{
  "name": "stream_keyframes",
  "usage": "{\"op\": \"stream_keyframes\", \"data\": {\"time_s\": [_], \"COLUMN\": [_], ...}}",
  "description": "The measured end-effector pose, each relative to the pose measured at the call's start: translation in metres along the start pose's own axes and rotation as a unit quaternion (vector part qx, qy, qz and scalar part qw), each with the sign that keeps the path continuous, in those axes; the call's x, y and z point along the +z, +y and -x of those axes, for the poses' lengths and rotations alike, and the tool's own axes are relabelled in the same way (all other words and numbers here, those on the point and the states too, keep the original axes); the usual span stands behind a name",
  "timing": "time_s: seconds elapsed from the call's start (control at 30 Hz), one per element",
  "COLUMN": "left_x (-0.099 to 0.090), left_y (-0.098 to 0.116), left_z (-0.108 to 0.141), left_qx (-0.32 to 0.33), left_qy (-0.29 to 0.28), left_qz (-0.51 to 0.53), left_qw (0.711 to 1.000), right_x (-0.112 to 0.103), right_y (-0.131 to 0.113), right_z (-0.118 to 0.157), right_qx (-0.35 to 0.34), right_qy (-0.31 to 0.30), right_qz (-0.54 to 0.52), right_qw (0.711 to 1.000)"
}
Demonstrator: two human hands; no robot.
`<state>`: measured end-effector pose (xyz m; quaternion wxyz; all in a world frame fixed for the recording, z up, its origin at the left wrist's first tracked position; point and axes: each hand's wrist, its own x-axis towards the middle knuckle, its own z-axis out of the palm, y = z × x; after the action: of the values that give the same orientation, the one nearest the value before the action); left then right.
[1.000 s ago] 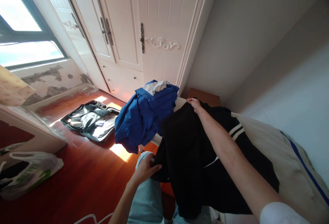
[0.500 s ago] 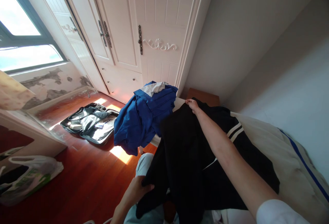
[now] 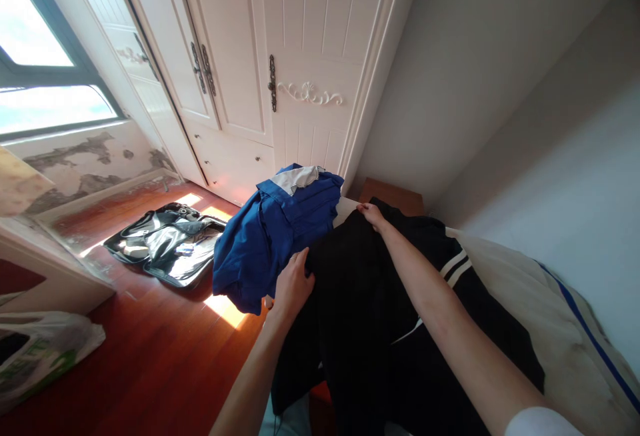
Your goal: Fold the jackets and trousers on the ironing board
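A black garment [image 3: 350,289] hangs down in front of me, its upper edge between my two hands. My left hand [image 3: 294,284] is closed on its left edge, close to a blue garment [image 3: 275,223]. My right hand [image 3: 373,215] pinches the top edge farther right. Beneath and beside it lies a dark garment with white stripes [image 3: 485,309], spread on the bed [image 3: 540,303]. The blue garment, with a pale cloth [image 3: 296,179] on top, lies at the bed's far end.
An open suitcase [image 3: 167,243] with things inside lies on the red wooden floor [image 3: 165,343] at the left. A plastic bag [image 3: 55,349] sits at the lower left. The white wardrobe [image 3: 310,36] stands ahead, its doors closed.
My left hand has moved up and forward, from the garment's low left part to its upper left edge. My right hand keeps its pinch. The view has shifted slightly.
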<state>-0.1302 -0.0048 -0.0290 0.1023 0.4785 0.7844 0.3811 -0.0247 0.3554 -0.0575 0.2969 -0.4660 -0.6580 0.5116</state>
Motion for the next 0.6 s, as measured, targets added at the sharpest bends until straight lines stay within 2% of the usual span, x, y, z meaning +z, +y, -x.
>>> {"op": "stream_keyframes", "data": {"time_s": [0.1, 0.2, 0.3, 0.43, 0.5, 0.6], "left_x": [0.006, 0.009, 0.014, 0.024, 0.029, 0.032], "left_y": [0.006, 0.001, -0.004, -0.004, -0.005, -0.013], "left_z": [-0.012, -0.008, -0.008, -0.016, -0.017, -0.015], "left_qx": [0.014, 0.060, 0.165, 0.307, 0.342, 0.346], "left_qy": [-0.013, 0.019, 0.071, 0.153, 0.184, 0.229], "left_qz": [-0.034, -0.047, -0.054, -0.048, -0.031, 0.006], "left_qw": [0.999, 0.997, 0.982, 0.938, 0.921, 0.910], "right_x": [0.002, 0.000, -0.008, -0.021, -0.024, -0.024], "right_y": [-0.008, -0.016, -0.018, -0.009, -0.005, -0.004], "right_z": [0.003, 0.014, 0.037, 0.079, 0.093, 0.100], "right_qx": [0.009, 0.023, 0.053, 0.098, 0.110, 0.115], "right_qy": [0.005, -0.008, -0.033, -0.060, -0.069, -0.064], "right_qz": [0.003, -0.017, -0.043, -0.071, -0.091, -0.125], "right_qw": [1.000, 1.000, 0.997, 0.991, 0.987, 0.983]}}
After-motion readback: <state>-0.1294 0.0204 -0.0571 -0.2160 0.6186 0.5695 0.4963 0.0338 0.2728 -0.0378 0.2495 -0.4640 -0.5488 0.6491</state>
